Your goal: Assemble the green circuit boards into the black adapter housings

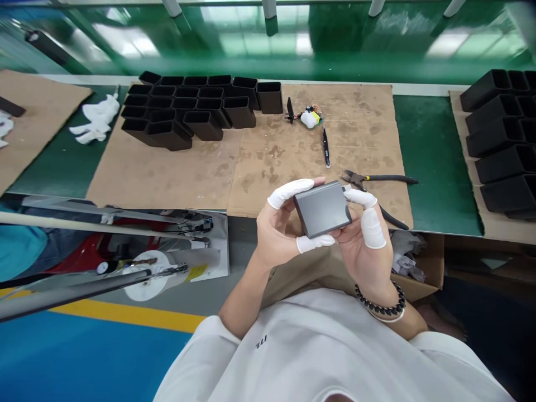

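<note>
A flat dark grey rectangular casing (322, 209) is gripped between both my hands above the front edge of the bench. My left hand (278, 229) holds its left side, white finger cots on the forefinger and thumb. My right hand (371, 240) grips the right side, also with white cots, a black bead bracelet (382, 304) on the wrist. Both hands are closed round the casing.
Brown cardboard (268, 162) covers the green bench. Several open black casings (188, 109) are stacked at the back left, more (500, 134) at the right. Pliers (377, 181), tweezers (325, 148), a small circuit part (310, 117) and white gloves (98, 117) lie about. A cardboard box (419, 268) sits below.
</note>
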Demonstrator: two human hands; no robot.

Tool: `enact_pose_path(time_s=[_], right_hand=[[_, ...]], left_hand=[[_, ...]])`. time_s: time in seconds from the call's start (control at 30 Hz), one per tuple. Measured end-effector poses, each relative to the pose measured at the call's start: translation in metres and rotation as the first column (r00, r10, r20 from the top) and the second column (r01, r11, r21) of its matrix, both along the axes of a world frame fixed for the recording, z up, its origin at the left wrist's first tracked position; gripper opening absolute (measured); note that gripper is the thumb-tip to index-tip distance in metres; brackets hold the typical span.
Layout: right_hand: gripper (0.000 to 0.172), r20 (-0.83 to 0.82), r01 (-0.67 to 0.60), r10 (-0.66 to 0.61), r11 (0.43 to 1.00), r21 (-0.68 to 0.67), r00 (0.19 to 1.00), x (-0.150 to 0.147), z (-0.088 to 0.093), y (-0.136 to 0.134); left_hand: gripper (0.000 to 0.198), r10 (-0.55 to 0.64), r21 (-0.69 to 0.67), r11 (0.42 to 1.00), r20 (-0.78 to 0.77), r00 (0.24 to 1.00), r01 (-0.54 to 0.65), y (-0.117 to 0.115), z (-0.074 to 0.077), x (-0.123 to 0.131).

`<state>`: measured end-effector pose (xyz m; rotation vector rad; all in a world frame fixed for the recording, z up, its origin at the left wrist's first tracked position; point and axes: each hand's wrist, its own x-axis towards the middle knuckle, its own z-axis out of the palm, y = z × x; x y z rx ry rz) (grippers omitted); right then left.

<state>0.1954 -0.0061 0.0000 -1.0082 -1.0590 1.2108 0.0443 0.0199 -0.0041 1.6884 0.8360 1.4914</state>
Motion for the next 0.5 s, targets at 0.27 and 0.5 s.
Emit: enact_pose_path(time_s=[0.27,0.5], right_hand=[[0.036,-0.266,-0.297,0.231,0.922,-0.248,0.936,-0.001,0.002,0.014],[0.035,-0.506,-0.480,0.258,0.793,-0.376,0.823,-0.002,-0.014,0.025]], left_hand=[[0.069,0.120,0.057,0.991,0.018,0.993,-0.121,-0.006,0.011,0.007],[0.072,0.158,0.057,0.986,-0.015,0.987,-0.157,-0.006,0.009,0.007]])
